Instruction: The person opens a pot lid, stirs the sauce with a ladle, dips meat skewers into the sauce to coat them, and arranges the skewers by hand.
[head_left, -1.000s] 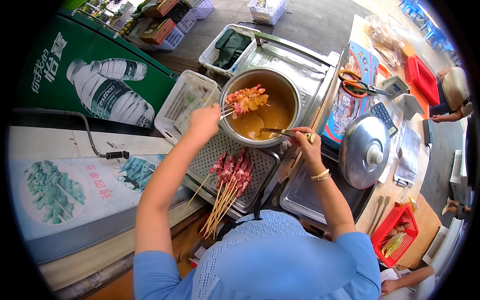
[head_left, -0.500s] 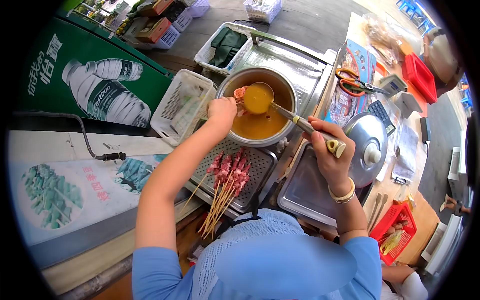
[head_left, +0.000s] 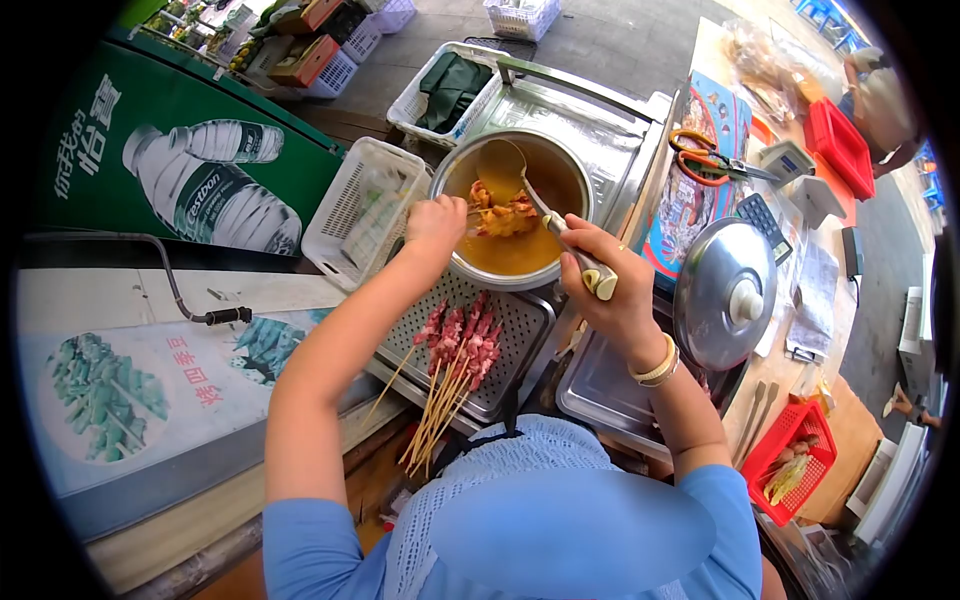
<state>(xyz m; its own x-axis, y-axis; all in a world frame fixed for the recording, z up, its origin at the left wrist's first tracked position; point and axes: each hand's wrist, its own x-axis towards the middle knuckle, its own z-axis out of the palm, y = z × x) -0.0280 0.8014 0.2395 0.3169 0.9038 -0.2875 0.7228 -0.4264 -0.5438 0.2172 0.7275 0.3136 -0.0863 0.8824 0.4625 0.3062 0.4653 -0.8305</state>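
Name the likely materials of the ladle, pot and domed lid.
Ladle: probably steel, the shaft bare and silvery; its grip looks like pale, smooth plastic. Pot: shiny metal, perhaps steel, by its silvery rim. Domed lid: polished metal, by its bright reflections; knob perhaps off-white plastic.

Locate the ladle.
In the head view, the ladle is in the right hand, its bowl at the far side of the pot, beyond the coated meat.

Ladle [head_left: 500,162] over pot [head_left: 572,190]; skewers [head_left: 460,342] on tray [head_left: 525,330] before pot; basket [head_left: 350,190] left, lid [head_left: 722,290] right.
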